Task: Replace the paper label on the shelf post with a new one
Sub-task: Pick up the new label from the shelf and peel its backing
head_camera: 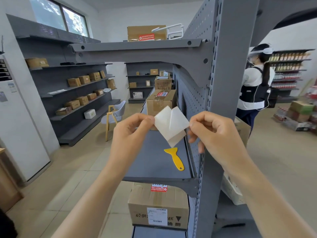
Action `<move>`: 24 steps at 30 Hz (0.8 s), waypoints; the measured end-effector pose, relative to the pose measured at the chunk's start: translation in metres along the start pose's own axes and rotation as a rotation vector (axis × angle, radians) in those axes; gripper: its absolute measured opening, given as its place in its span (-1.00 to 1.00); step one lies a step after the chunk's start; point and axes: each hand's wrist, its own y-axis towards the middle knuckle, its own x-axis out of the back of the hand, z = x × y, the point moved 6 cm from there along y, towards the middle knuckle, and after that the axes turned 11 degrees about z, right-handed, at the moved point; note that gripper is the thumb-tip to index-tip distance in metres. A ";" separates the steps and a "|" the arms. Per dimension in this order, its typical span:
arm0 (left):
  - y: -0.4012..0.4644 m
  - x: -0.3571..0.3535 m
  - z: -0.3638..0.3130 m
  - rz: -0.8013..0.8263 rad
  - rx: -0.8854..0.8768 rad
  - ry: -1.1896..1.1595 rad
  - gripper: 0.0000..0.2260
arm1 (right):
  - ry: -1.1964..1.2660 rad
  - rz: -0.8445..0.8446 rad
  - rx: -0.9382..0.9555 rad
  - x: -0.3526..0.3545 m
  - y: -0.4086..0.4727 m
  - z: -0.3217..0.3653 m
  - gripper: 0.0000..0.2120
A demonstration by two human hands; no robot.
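A white paper label hangs in the air in front of the grey shelf post, its sheet partly split into two layers that fold apart. My left hand pinches its left edge and my right hand pinches its right corner. No label shows on the visible face of the post. A yellow plastic scraper lies on the grey shelf board just below my hands.
Cardboard boxes sit on the shelf behind the label and on the lower shelf. A person in a white shirt stands past the post on the right. A chair and wall shelving with boxes stand to the left.
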 end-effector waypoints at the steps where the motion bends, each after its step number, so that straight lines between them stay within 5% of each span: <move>1: 0.001 0.000 0.000 -0.019 0.002 -0.002 -0.81 | 0.005 -0.025 0.004 0.005 -0.002 0.001 -0.79; 13: 0.017 -0.043 0.006 -0.115 -0.096 -0.166 -0.77 | 0.057 -0.297 -0.093 0.089 -0.045 -0.021 -0.73; 24: -0.019 -0.157 -0.029 -0.113 -0.421 -0.175 -0.84 | -0.009 -0.344 -0.170 0.184 -0.077 -0.077 -0.77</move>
